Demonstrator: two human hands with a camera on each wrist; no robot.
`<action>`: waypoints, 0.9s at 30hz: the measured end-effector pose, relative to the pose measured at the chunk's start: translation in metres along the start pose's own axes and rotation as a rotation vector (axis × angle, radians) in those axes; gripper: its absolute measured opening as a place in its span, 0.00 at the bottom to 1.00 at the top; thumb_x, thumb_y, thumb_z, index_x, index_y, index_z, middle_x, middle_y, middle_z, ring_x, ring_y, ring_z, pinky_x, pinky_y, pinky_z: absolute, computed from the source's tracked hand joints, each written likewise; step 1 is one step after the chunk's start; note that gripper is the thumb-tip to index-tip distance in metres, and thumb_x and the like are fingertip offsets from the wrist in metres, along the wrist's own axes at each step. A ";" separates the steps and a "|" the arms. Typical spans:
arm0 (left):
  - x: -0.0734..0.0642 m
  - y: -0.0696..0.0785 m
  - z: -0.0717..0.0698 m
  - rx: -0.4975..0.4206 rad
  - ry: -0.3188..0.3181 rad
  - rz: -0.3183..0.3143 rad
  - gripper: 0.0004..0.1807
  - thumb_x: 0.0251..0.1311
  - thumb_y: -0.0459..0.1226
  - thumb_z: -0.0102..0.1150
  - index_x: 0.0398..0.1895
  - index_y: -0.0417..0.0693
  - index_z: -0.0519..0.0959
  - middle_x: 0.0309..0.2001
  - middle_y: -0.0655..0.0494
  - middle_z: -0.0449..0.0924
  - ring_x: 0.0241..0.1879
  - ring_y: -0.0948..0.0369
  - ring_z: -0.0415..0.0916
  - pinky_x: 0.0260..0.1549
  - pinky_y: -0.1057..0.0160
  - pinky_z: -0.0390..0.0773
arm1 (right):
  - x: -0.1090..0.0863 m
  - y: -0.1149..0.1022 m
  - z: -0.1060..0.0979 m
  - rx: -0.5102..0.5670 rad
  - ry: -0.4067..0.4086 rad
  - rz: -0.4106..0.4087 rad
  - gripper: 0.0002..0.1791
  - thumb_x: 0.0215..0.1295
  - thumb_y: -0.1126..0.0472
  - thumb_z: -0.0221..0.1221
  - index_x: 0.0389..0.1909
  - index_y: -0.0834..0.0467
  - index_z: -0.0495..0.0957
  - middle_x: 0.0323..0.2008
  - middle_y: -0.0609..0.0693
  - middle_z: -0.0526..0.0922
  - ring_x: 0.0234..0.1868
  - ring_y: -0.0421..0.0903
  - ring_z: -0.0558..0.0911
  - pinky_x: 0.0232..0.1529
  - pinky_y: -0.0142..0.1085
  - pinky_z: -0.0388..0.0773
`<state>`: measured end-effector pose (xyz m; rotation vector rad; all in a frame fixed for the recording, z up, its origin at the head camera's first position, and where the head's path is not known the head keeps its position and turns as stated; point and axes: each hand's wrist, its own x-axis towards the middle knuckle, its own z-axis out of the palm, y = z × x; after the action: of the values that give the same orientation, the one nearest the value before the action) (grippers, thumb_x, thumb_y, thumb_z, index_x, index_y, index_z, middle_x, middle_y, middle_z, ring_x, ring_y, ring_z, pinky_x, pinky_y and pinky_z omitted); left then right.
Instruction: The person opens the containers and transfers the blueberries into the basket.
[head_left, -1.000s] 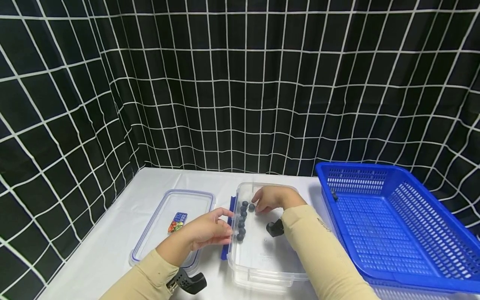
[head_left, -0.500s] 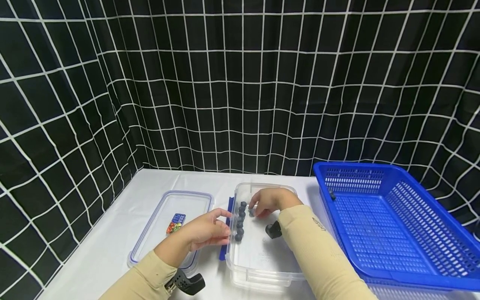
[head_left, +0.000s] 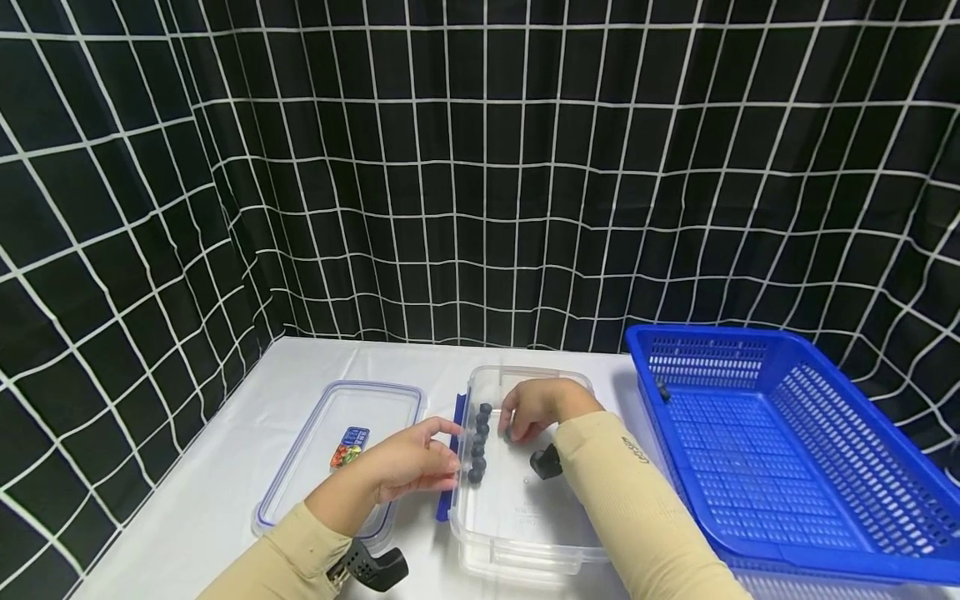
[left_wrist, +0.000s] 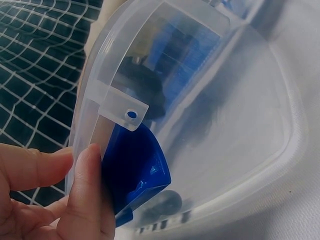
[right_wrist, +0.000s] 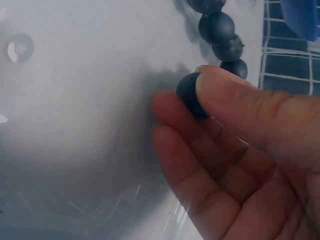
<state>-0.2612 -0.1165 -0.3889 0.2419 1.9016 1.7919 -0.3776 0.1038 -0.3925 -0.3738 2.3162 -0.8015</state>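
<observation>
My right hand (head_left: 536,408) is inside a clear plastic container (head_left: 525,537), pinching a blueberry (right_wrist: 190,94) between thumb and finger just above its floor. Along the container's left wall runs a row of several blueberries (head_left: 478,450), close beside that hand. At the same wall, my left hand (head_left: 420,458) grips the rim, with thumb and fingers on either side in the left wrist view. A blue latch flap (left_wrist: 135,165) hangs from the wall beside the left fingers. In the head view, the right fingers mostly hide the pinched blueberry.
Left of the container, a clear lid (head_left: 300,483) with a blue seal and a colored label lies on the white table (head_left: 187,500). A blue perforated basket (head_left: 750,550) stands on the right, with a small dark piece (head_left: 663,392) near its left wall.
My right hand has taken hold of the loose blueberry by the row and shifted it slightly toward me, away from the row. The left hand stays at the rim.
</observation>
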 end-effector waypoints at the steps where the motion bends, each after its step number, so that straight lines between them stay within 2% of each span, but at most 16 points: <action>1: 0.000 0.000 0.000 0.000 -0.001 0.002 0.27 0.55 0.24 0.53 0.59 0.40 0.60 0.32 0.49 0.72 0.29 0.60 0.77 0.36 0.64 0.82 | 0.000 0.000 -0.001 0.003 -0.001 -0.008 0.12 0.49 0.77 0.56 0.35 0.65 0.78 0.28 0.50 0.79 0.29 0.42 0.79 0.38 0.33 0.79; 12: 0.000 0.000 0.002 -0.008 -0.008 0.001 0.27 0.55 0.24 0.53 0.59 0.40 0.60 0.32 0.49 0.72 0.30 0.60 0.77 0.37 0.63 0.82 | -0.004 0.001 -0.008 0.157 0.005 -0.092 0.09 0.50 0.80 0.54 0.31 0.66 0.74 0.25 0.50 0.73 0.29 0.44 0.78 0.38 0.37 0.81; 19: 0.000 -0.001 0.003 -0.010 -0.009 -0.005 0.27 0.55 0.24 0.53 0.59 0.40 0.60 0.32 0.49 0.72 0.30 0.60 0.77 0.37 0.64 0.82 | -0.004 0.002 -0.013 0.288 -0.006 -0.180 0.08 0.53 0.79 0.54 0.33 0.67 0.74 0.24 0.50 0.72 0.30 0.45 0.77 0.43 0.42 0.81; 23: 0.001 -0.002 0.001 -0.006 0.004 -0.008 0.28 0.55 0.25 0.53 0.60 0.40 0.61 0.33 0.49 0.72 0.30 0.59 0.77 0.37 0.64 0.82 | -0.005 -0.001 -0.016 0.320 -0.001 -0.229 0.09 0.53 0.79 0.55 0.36 0.70 0.73 0.23 0.50 0.72 0.30 0.44 0.76 0.43 0.41 0.81; 27: 0.001 -0.002 0.000 -0.003 -0.002 0.000 0.27 0.55 0.25 0.53 0.60 0.40 0.60 0.33 0.49 0.73 0.30 0.59 0.77 0.37 0.64 0.82 | -0.008 -0.008 -0.021 0.337 0.017 -0.261 0.08 0.54 0.77 0.55 0.37 0.70 0.74 0.26 0.51 0.76 0.32 0.45 0.80 0.43 0.41 0.81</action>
<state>-0.2612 -0.1167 -0.3913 0.2420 1.8968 1.7939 -0.3848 0.1106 -0.3711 -0.5236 2.1207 -1.3040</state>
